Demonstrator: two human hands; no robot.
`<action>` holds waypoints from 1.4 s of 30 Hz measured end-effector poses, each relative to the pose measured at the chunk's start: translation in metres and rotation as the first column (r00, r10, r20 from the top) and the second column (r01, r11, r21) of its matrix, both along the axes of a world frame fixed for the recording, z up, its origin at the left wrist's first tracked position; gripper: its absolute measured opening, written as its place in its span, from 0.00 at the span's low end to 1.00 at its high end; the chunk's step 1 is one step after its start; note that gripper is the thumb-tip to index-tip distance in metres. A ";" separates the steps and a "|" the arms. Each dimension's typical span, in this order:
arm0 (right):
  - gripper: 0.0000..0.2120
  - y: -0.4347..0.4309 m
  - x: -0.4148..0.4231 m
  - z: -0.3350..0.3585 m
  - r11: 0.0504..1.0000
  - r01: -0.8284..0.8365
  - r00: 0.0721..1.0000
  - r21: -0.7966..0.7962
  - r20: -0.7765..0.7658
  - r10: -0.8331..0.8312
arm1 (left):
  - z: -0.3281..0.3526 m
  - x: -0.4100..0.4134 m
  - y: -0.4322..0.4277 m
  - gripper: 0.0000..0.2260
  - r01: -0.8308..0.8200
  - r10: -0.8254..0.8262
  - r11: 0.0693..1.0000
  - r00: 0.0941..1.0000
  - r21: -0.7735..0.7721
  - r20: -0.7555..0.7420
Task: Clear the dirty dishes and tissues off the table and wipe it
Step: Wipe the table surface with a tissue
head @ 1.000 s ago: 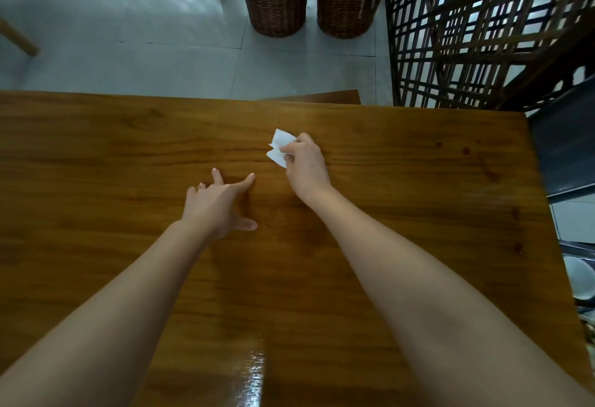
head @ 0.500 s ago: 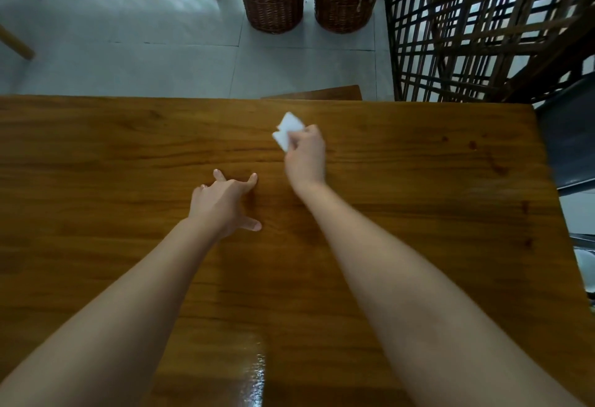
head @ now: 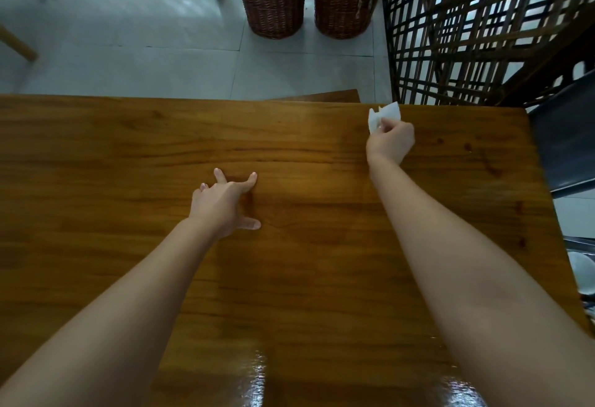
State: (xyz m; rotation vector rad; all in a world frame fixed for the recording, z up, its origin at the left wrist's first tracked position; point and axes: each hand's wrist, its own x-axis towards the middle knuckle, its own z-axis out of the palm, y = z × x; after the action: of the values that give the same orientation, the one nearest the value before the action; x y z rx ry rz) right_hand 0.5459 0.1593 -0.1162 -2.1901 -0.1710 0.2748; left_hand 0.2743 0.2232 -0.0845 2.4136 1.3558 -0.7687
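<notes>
R hand is upper right of frame, near the worktop's far edge. Its fingers are curled, pinching a crumpled white tissue low at the wood, prob. to wipe that corner. L hand at centre: fingers spread, tips + thumb pressed down, likely bracing the long reach. Tissue's long axis runs diagonal, free corner pointing up-right toward the lattice screen.

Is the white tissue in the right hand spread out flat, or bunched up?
Bunched up. The right hand curls round the tissue; only crumpled white corners stick out above it, near the far edge of the table.
</notes>
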 end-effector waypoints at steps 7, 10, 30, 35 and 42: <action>0.13 0.064 -0.086 -0.002 0.882 -0.471 0.880 0.004 0.061 0.470 | 0.001 0.004 -0.001 0.46 -0.010 0.011 1.000 1.000 0.004 -0.022; 0.14 0.070 -0.095 -0.003 0.823 -0.568 0.820 -0.014 0.075 0.568 | 0.003 0.006 -0.002 0.46 -0.017 0.017 1.000 1.000 0.008 -0.024; 0.11 -0.092 -0.022 0.006 0.939 -0.293 0.941 -0.181 0.118 0.317 | 0.002 0.000 -0.004 0.45 0.041 -0.039 0.998 0.998 0.036 -0.057; 0.13 -0.137 -0.065 -0.002 0.859 -0.483 0.859 -0.170 0.101 0.503 | 0.007 -0.005 -0.026 0.38 0.091 -0.085 0.993 0.993 0.069 -0.080; 0.12 -0.208 -0.015 0.009 0.932 -0.305 0.944 -0.195 0.066 0.323 | 0.006 0.005 -0.087 0.32 0.245 -0.254 0.967 0.945 0.068 0.208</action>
State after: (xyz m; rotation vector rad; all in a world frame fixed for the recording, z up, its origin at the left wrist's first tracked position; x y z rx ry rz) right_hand 0.5312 -0.0488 -0.1070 -2.3559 -0.5754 0.3745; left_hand 0.2791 0.1362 -0.0785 2.6453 1.0062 -0.5187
